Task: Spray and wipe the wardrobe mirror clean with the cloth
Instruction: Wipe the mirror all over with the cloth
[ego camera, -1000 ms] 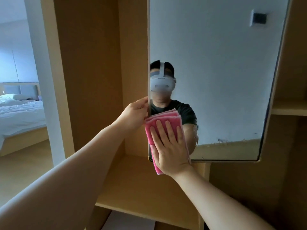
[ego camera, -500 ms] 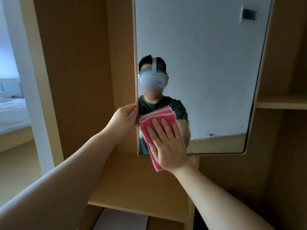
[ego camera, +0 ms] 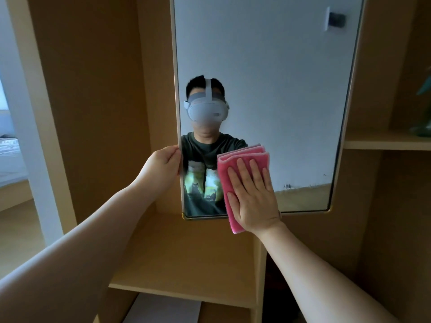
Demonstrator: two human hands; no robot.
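Wooden wardrobe [ego camera: 93,89] interior | mirror [ego camera: 268,89] upright | folded pink cloth [ego camera: 233,169] at its 6 o'clock edge, overhanging the frame | right hand [ego camera: 254,199] flat, fingers straight, pressing cloth | left hand [ego camera: 161,166] gripping mirror's 9 o'clock edge | shelf [ego camera: 186,264] below

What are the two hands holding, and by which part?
The left hand grips the mirror by its left edge, low down. The right hand grips nothing; it presses the pink cloth flat against the mirror.

Blurred green plant [ego camera: 423,127] at the wooden shelf's [ego camera: 384,142] right end, bed [ego camera: 8,148] far left beyond a white door frame [ego camera: 32,127]
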